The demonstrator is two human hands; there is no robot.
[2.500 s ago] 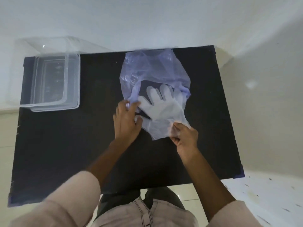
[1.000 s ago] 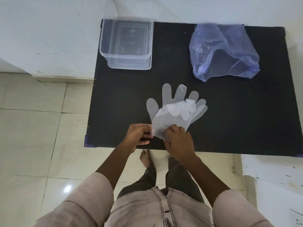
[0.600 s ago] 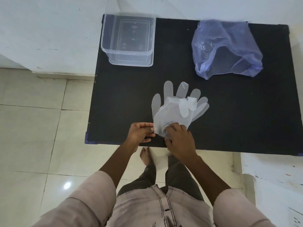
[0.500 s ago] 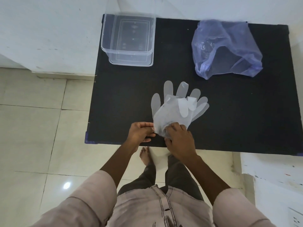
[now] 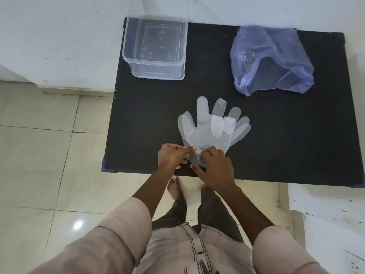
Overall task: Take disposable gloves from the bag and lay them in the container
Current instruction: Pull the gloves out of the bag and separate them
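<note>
A small stack of clear disposable gloves (image 5: 209,131) lies flat on the black table (image 5: 150,119), fingers pointing away from me, some fingers folded back. My left hand (image 5: 171,156) pinches the cuff edge of the gloves at their near left corner. My right hand (image 5: 214,168) rests on the cuff just beside it, fingers gripping the plastic. The bluish plastic bag (image 5: 270,60) lies crumpled at the far right of the table. The clear plastic container (image 5: 156,46) stands at the far left corner with nothing visible inside it.
The table's near edge (image 5: 256,177) runs just under my hands, with tiled floor (image 5: 45,155) to the left and below. White walls (image 5: 59,36) border the far and left sides. A white surface (image 5: 325,204) sits at lower right. My bare foot (image 5: 173,186) shows under the table edge.
The gloves were pulled out of the bag toward the near edge. In the last half second my hands shifted slightly on the cuff and the top layer spread flatter.
</note>
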